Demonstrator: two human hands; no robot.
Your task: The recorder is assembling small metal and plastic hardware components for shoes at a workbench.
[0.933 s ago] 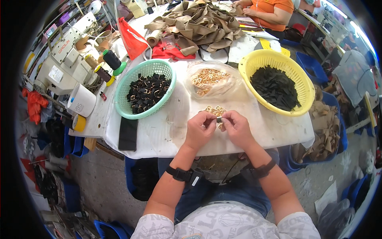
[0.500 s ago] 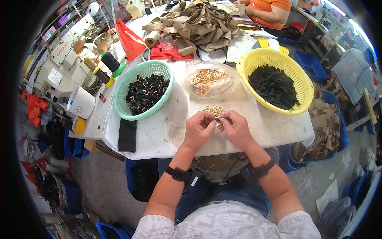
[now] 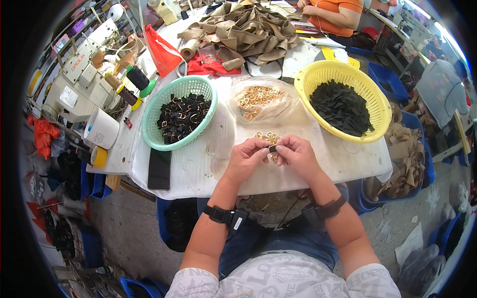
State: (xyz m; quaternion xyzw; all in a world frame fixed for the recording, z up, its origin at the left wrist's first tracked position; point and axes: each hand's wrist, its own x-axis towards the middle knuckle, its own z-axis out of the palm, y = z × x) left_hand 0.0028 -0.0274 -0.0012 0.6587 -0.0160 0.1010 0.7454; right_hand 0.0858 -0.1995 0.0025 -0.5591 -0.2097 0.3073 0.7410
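My left hand (image 3: 245,159) and my right hand (image 3: 298,155) meet over the near part of the table, fingertips pinched. Between them is a small black strap piece (image 3: 272,148); whether a gold ring is on it I cannot make out. Just beyond my fingers lies a small heap of gold metal rings (image 3: 268,136). Behind that, a clear plastic bag (image 3: 285,107) holds many more of them. To the left, a green basket (image 3: 147,130) contains black strap pieces with gold rings on them. On the right, a yellow basket (image 3: 382,116) is filled with loose black strap pieces.
A black phone (image 3: 159,170) lies at the table's left edge. Sewing machines (image 3: 74,92) and thread spools (image 3: 136,77) stand at the left. Brown fabric pieces (image 3: 243,35) are piled at the back, near a co-worker in an orange top (image 3: 340,15). Blue bins (image 3: 422,164) flank the table.
My fingers have shifted slightly and turned the black strap piece between them. My left wrist has rolled a little. The co-worker's hands at the back have moved.
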